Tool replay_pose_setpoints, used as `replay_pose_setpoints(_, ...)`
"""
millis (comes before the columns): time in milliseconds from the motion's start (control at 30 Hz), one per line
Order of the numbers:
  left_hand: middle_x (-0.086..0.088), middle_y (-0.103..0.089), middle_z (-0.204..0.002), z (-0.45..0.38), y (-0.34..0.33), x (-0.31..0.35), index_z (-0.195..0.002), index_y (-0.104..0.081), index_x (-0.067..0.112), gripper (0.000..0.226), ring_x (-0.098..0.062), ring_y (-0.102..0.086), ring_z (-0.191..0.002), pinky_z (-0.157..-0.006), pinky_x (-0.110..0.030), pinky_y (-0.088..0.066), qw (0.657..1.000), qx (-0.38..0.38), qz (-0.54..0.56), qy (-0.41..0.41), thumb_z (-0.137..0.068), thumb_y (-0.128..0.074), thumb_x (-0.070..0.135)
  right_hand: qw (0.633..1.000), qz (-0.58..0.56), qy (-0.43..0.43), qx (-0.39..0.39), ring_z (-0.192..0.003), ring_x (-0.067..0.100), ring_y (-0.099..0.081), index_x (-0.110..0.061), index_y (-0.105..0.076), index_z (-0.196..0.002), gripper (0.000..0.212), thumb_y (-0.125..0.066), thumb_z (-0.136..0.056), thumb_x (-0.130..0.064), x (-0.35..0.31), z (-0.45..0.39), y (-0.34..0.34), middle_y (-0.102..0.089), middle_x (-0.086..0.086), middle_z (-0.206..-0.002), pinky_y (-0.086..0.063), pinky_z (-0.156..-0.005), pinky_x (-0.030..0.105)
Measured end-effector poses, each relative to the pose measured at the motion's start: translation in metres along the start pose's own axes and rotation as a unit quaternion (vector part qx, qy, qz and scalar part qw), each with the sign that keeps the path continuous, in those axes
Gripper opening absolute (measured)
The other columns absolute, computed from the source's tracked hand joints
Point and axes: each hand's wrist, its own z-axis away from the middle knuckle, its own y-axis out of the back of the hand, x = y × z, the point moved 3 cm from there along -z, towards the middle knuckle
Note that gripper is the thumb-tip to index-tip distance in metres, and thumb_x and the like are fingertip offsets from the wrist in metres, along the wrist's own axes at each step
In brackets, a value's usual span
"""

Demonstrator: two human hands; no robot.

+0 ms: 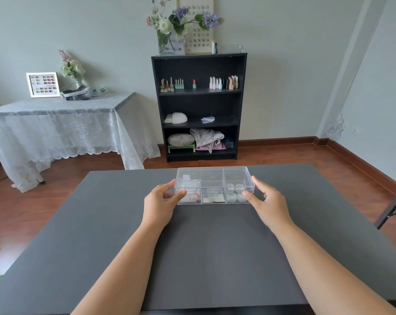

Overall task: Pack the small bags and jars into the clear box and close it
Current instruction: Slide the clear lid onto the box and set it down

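One clear box (pixel 214 185) on the dark grey worktop (pixel 206 251), set towards the far edge and roughly centred. Rectangular, transparent, with a lid (pixel 215 176) lying down over it, though not clear whether fully seated; split by thin walls into three columns, each seemingly divided front and back. Four small round jars (pixel 235 192) in the right column, clear with pale contents, grouped two by two. Small bags (pixel 189 187) in the left column, clear and flat, with a white label and a touch of red showing near the front; number impossible to count through the plastic. More flat pale packets (pixel 213 196) in the front of the middle column, back of it looking bare. Two hands, one at each short end of the box. Left hand (pixel 163 201) curled round the left end, thumb laid on the lid's front corner, fingers behind the side wall, gripping the box. Right hand (pixel 266 197) at the right end, thumb tip pressing the front right corner, fingers spread and loosely bent just beside the side wall, contact there hard to judge. Both bare forearms stretched across the worktop from the near edge. Behind: one black bookshelf (pixel 199 105) against the wall, one table (pixel 56 123) under a lace cloth to the left.
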Motion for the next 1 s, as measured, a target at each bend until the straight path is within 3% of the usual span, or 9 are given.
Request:
replay_pose_setpoints(133, 0.01, -0.067, -0.097, 0.0, 0.001, -0.001, -0.125, -0.062, 0.029, 0.056, 0.001, -0.063, -0.076, -0.067, -0.018, -0.048, 1.0, -0.002, -0.004, -0.009, -0.075, -0.074, 0.05, 1.0, 0.019, 0.008, 0.003, -0.131, 0.018, -0.042, -0.03, -0.049, -0.138, 0.06, -0.071, -0.083, -0.039, -0.003, 0.002, 0.001, -0.051, -0.002, -0.142, -0.031, -0.099, 0.024)
replay_pose_setpoints(233, 0.011, -0.058, -0.119, 0.002, 0.002, 0.0, -0.134, -0.052, 0.03, 0.068, 0.003, -0.06, -0.091, -0.086, -0.027, -0.051, 0.999, 0.004, -0.01, -0.037, -0.074, -0.074, 0.051, 0.999, 0.03, 0.031, 0.021, -0.135, 0.014, -0.037, -0.027, -0.044, -0.142, 0.071, -0.075, -0.08, -0.037, -0.006, 0.006, 0.003, -0.047, -0.004, -0.143, -0.029, -0.105, 0.027)
replay_pose_setpoints(333, 0.014, -0.044, -0.137, 0.006, 0.005, 0.014, -0.14, -0.042, 0.034, 0.068, -0.006, -0.041, -0.123, -0.101, -0.028, -0.034, 0.985, 0.066, -0.067, -0.143, -0.08, -0.067, 0.055, 0.978, 0.138, 0.131, 0.086, -0.138, 0.021, -0.034, -0.02, -0.043, -0.143, 0.069, -0.073, -0.083, -0.033, -0.018, 0.009, 0.004, -0.043, 0.001, -0.148, -0.026, -0.113, 0.044)
replay_pose_setpoints(400, 0.013, -0.044, -0.143, 0.012, 0.002, 0.031, -0.139, -0.043, 0.034, 0.055, -0.01, -0.034, -0.131, -0.105, -0.031, -0.026, 0.955, 0.104, -0.151, -0.232, -0.089, -0.055, 0.054, 0.95, 0.203, 0.214, 0.104, -0.139, 0.027, -0.033, -0.016, -0.048, -0.14, 0.057, -0.068, -0.087, -0.027, -0.029, 0.013, -0.002, -0.042, 0.005, -0.149, -0.018, -0.114, 0.048)
replay_pose_setpoints(500, 0.008, -0.047, -0.145, 0.019, -0.016, 0.043, -0.139, -0.047, 0.028, 0.048, -0.019, -0.035, -0.137, -0.111, -0.037, -0.021, 0.922, 0.069, -0.244, -0.294, -0.095, -0.044, 0.048, 0.925, 0.277, 0.252, 0.061, -0.143, 0.028, -0.026, -0.016, -0.05, -0.138, 0.048, -0.059, -0.092, -0.025, -0.04, 0.019, -0.019, -0.04, 0.007, -0.151, -0.003, -0.115, 0.047)
replay_pose_setpoints(633, 0.009, -0.039, -0.15, 0.021, -0.034, 0.028, -0.144, -0.039, 0.028, 0.047, -0.022, -0.027, -0.143, -0.116, -0.041, -0.011, 0.893, -0.007, -0.354, -0.278, -0.1, -0.034, 0.043, 0.922, 0.316, 0.221, 0.015, -0.145, 0.025, -0.022, -0.021, -0.049, -0.14, 0.043, -0.048, -0.097, -0.029, -0.039, 0.022, -0.031, -0.039, 0.003, -0.151, 0.004, -0.116, 0.045)
replay_pose_setpoints(867, 0.005, -0.052, -0.142, 0.018, -0.035, 0.023, -0.135, -0.052, 0.027, 0.037, -0.029, -0.044, -0.133, -0.112, -0.047, -0.025, 0.898, 0.009, -0.348, -0.268, -0.099, -0.046, 0.03, 0.934, 0.283, 0.215, 0.035, -0.13, 0.027, -0.047, -0.018, -0.064, -0.124, 0.034, -0.057, -0.093, -0.007, -0.037, 0.018, -0.031, -0.06, 0.003, -0.133, -0.013, -0.114, 0.054)
replay_pose_setpoints(1000, 0.005, -0.051, -0.142, 0.009, -0.041, 0.023, -0.136, -0.052, 0.027, 0.037, -0.029, -0.042, -0.134, -0.113, -0.047, -0.024, 0.902, 0.003, -0.348, -0.256, -0.099, -0.046, 0.026, 0.946, 0.246, 0.208, 0.044, -0.127, 0.031, -0.05, -0.015, -0.067, -0.12, 0.04, -0.058, -0.088, 0.006, -0.034, 0.006, -0.033, -0.063, 0.006, -0.129, -0.019, -0.113, 0.053)
